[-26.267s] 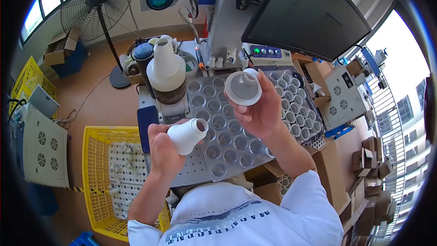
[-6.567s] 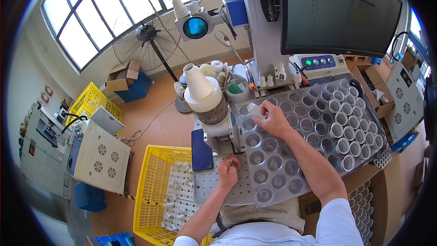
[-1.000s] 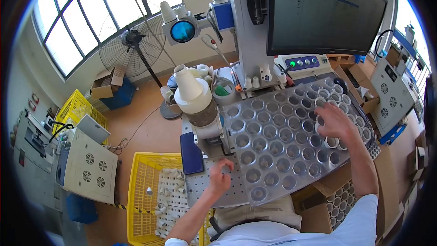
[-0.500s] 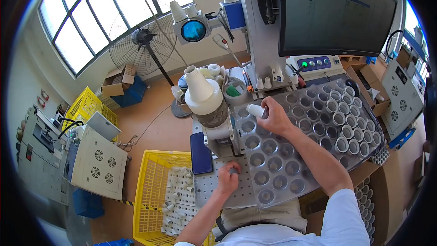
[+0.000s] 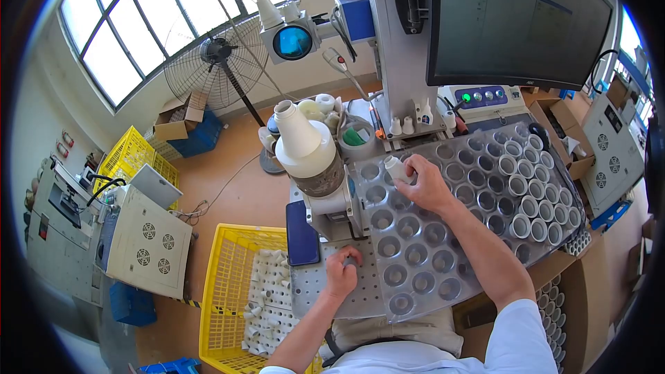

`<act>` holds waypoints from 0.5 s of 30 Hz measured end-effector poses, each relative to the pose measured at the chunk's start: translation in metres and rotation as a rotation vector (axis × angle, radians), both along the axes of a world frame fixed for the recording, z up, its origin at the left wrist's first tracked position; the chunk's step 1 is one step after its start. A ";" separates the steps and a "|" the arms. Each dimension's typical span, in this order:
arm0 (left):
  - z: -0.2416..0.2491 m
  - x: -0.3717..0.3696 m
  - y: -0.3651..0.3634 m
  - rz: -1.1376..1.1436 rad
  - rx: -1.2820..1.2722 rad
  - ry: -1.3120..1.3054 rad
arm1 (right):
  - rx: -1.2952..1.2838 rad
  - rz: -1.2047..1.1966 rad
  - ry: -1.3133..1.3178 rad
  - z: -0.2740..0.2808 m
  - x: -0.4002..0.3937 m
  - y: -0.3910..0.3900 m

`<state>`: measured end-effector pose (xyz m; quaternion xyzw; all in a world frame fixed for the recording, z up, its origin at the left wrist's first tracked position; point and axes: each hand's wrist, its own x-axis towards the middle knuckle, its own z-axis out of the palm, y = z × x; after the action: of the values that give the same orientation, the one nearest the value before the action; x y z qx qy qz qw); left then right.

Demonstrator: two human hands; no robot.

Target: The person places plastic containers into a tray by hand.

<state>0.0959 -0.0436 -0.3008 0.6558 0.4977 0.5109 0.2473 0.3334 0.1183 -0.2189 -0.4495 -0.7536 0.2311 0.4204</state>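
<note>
My right hand grips a small white tapered plastic part between thumb and fingers. It is held tilted over the upper left of a clear plastic tray with rows of round pockets. White cup-shaped parts fill several pockets at the tray's right side, their round openings facing up. Low over a perforated metal plate, left of the tray, my left hand is closed around a small grey thing that I cannot make out. Beyond that hand, a white stepped cone sits tilted on a machine fixture.
A dark blue phone lies on the plate's left edge. On the left stands a yellow crate with white parts inside. A monitor hangs over the back right, beside a blue-lensed machine head. A box of cups is lower right.
The white part in my right hand has turned from nearly level to more upright, and the hand has shifted slightly. My left hand stays closed in nearly the same place.
</note>
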 end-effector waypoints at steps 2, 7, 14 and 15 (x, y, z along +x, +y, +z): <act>0.002 0.001 0.000 0.003 0.006 0.003 | -0.006 -0.002 0.000 0.001 0.000 -0.001; 0.005 0.001 -0.002 0.019 0.010 0.005 | -0.021 -0.002 -0.002 0.003 0.001 -0.002; 0.048 -0.015 0.003 0.069 0.173 -0.097 | -0.041 -0.002 0.017 0.002 0.002 -0.001; 0.067 -0.018 0.005 0.097 0.234 -0.105 | -0.042 -0.006 0.022 0.002 0.002 -0.001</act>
<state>0.0776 -0.0382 -0.2343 0.6276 0.4523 0.6105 0.1700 0.3359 0.1170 -0.2164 -0.4579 -0.7426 0.2505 0.4195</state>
